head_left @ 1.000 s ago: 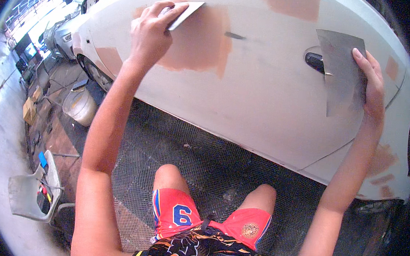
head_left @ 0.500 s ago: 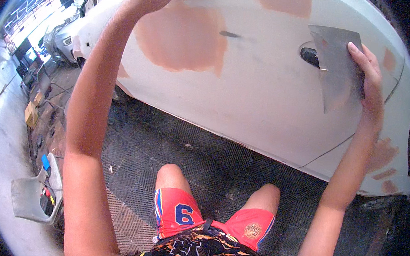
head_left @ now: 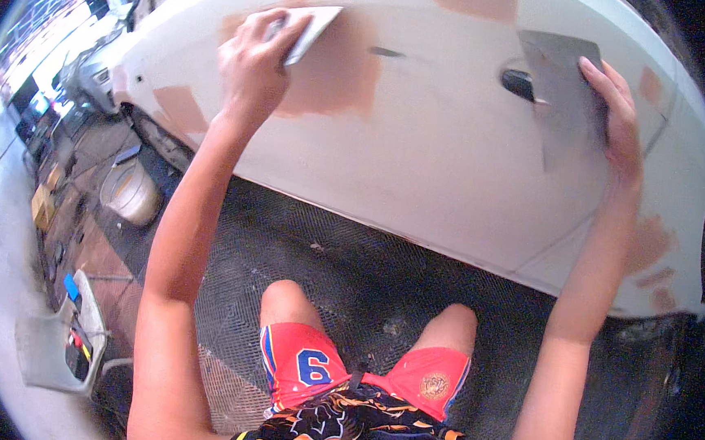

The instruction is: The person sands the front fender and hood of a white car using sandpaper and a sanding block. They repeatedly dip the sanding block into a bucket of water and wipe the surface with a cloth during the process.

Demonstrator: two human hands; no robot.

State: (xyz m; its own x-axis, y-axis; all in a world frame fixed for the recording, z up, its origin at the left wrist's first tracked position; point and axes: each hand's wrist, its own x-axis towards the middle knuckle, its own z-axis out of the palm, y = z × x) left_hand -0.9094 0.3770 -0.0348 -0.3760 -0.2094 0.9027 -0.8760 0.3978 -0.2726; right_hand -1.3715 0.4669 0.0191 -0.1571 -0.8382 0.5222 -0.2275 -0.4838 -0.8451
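A flat white pad (head_left: 318, 30) is over the brown patch (head_left: 347, 68) on the pale car side (head_left: 421, 168), the left hand's (head_left: 253, 64) fingers bent closed around it; the right hand's (head_left: 620, 116) fingers, barely parted, grip the right edge of a thin grey sheet (head_left: 560, 83) beside the dark handle recess (head_left: 517, 83); a bucket (head_left: 132, 193) stands left on the floor

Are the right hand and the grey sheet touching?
Touching. In the head view, the right hand grips the grey sheet, thumb lying over its face.
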